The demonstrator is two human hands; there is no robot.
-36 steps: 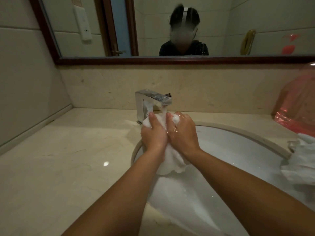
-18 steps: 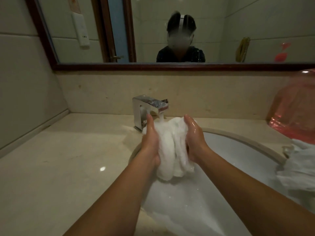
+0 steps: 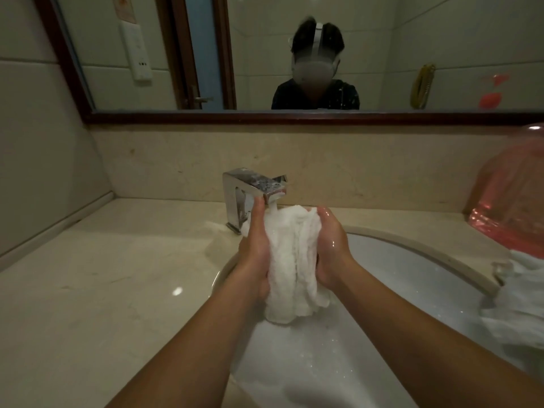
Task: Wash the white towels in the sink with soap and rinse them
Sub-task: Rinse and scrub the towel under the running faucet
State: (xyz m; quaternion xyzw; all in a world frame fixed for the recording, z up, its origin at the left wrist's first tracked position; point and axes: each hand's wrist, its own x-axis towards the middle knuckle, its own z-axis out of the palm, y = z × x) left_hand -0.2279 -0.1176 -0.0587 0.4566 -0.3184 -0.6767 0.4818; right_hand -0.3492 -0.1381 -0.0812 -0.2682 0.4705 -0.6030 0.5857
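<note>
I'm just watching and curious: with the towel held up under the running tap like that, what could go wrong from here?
1. The left hand and right hand hold the white towel high under the faucet, near the sink rim, so water could splash onto the countertop.
2. The other white towels lie over the sink's right edge and might slide in or get splashed.
</note>
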